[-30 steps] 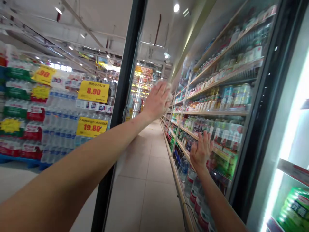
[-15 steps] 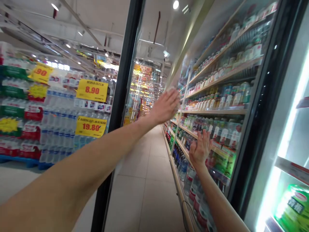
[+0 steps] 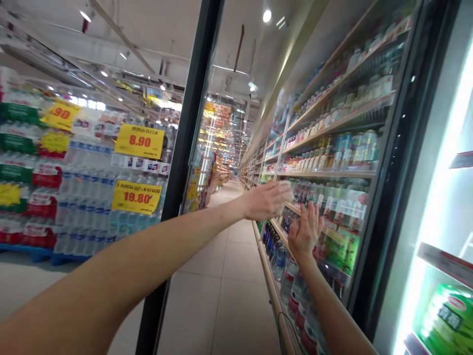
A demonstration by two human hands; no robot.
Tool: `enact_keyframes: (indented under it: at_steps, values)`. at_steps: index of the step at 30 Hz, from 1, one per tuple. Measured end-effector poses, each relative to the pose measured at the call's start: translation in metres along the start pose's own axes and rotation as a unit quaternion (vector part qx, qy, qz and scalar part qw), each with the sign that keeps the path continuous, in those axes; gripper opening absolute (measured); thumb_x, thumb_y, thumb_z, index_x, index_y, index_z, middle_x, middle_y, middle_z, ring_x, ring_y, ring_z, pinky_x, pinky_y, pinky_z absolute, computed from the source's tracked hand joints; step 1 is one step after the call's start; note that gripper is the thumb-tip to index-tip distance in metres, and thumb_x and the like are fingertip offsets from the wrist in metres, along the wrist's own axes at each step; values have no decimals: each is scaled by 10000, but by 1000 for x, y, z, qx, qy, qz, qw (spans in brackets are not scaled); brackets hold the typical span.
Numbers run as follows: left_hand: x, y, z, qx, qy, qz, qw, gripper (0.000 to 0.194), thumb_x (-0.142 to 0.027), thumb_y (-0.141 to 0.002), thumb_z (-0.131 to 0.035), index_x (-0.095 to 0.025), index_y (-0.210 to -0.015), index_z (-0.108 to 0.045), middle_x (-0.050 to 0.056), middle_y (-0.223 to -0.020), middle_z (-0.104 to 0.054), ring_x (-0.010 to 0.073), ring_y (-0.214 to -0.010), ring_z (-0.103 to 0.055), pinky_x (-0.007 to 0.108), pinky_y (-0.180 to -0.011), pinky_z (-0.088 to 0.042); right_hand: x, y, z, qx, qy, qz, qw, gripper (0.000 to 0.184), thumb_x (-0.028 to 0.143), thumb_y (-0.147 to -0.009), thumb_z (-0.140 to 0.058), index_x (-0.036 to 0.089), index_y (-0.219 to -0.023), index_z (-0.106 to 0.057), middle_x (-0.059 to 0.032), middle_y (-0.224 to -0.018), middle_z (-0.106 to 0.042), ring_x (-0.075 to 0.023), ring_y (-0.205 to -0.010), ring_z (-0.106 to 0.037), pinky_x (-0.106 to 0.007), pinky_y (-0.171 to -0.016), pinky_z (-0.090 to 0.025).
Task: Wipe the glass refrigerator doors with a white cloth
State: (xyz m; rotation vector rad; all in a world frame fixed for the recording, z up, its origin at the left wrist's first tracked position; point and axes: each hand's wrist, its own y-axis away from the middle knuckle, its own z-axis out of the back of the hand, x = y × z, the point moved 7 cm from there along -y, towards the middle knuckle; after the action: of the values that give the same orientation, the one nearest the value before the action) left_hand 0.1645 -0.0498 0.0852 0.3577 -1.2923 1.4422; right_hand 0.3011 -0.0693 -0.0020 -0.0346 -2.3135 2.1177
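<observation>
My left hand [image 3: 264,201] reaches across the glass door [image 3: 225,236] with its fingers extended together and flat against the pane. A blurred white piece, like a thin cloth or tissue [image 3: 285,190], shows at its fingertips, mostly hidden under them. Just to the right and lower, my right hand [image 3: 305,229] is raised with its fingers spread and its palm toward the glass. Nothing shows in it. The door's black frame [image 3: 188,118] runs behind my left forearm, and its other black edge [image 3: 397,162] stands right of my right hand.
Long shelves [image 3: 328,173] of bottled drinks appear through the glass at right. On the left stand stacked bottle packs [image 3: 83,197] with yellow price signs [image 3: 139,141]. A lit cooler shelf [image 3: 445,261] with a green package [image 3: 447,315] is at the far right.
My left hand has moved down and a little to the right across the glass, closer to my right hand. My right hand stays almost in place.
</observation>
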Motion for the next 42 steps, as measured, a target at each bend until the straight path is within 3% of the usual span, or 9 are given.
enact_keyframes:
  at_steps: [2, 8, 14, 20, 27, 31, 35, 39, 42]
  values:
    - [-10, 0, -4, 9, -2, -42, 999, 443, -325, -915, -252, -140, -1297, -377, 66, -1414, -324, 180, -1338, -190, 360, -1110, -108, 0, 0, 1, -2, 2, -2, 1000, 488, 253, -837, -391, 191, -1320, -364, -132, -1382, -379, -245, -1315, -282, -495, -1043, -231]
    - [59, -1, 21, -84, -21, 248, 965, 454, -304, -902, -302, -96, -1302, -360, 123, -1435, -257, 259, -1348, -129, 439, -1100, -98, -1, 1, 1, -3, -1, -2, 1000, 490, 261, -836, -389, 189, -1320, -369, -135, -1374, -390, -250, -1311, -290, -496, -1043, -231]
    - [-17, 1, -8, 6, 0, -43, 999, 396, -298, -912, -282, -167, -1261, -416, 46, -1401, -352, 175, -1331, -216, 346, -1105, -135, 0, 0, 0, -3, -5, -2, 1000, 477, 254, -836, -380, 180, -1307, -388, -138, -1370, -395, -256, -1306, -299, -512, -1034, -237]
    - [66, 20, 25, -106, -38, 248, 962, 445, -303, -887, -348, -126, -1295, -360, 109, -1426, -285, 244, -1346, -152, 438, -1096, -122, -4, 4, 2, -6, -7, -3, 1000, 464, 244, -831, -402, 179, -1291, -407, -143, -1356, -414, -256, -1303, -306, -512, -1029, -253]
    - [6, 19, 2, -99, 8, 144, 985, 596, -367, -861, -395, -95, -1361, -221, 92, -1432, -282, 191, -1348, -158, 339, -1102, -160, 53, -27, 21, -41, -196, 66, 977, 532, 187, -841, -338, 223, -1365, -256, -110, -1414, -325, -248, -1311, -292, -539, -1035, -265]
    - [15, 40, 8, -98, 23, 178, 979, 712, -465, -832, -411, -40, -1362, -199, 138, -1440, -238, 221, -1356, -113, 391, -1104, -130, 106, -55, 9, 7, -282, 109, 953, 535, 199, -861, -265, 224, -1388, -172, -92, -1434, -285, -195, -1322, -270, -459, -1044, -307]
    - [37, 88, 20, -64, -6, 254, 965, 730, -522, -820, -412, -88, -1372, -213, 126, -1451, -204, 244, -1356, -110, 451, -1095, -107, 130, -64, -16, 66, -162, 116, 978, 514, 278, -866, -310, 207, -1371, -241, -106, -1422, -311, -216, -1341, -214, -505, -1074, -180]
    - [44, 116, 22, -54, -48, 321, 944, 581, -425, -875, -355, -151, -1374, -239, 78, -1448, -223, 211, -1353, -135, 431, -1098, -106, 125, -68, -23, 81, -50, 155, 983, 479, 311, -839, -399, 252, -1314, -366, -68, -1417, -333, -236, -1347, -181, -513, -1073, -120]
    - [41, 116, 19, -59, -58, 328, 941, 574, -410, -874, -366, -162, -1375, -239, 75, -1440, -241, 213, -1348, -158, 434, -1099, -119, 72, -76, -13, 65, -3, 130, 989, 443, 295, -835, -404, 264, -1277, -416, -69, -1396, -365, -228, -1337, -210, -508, -1064, -144]
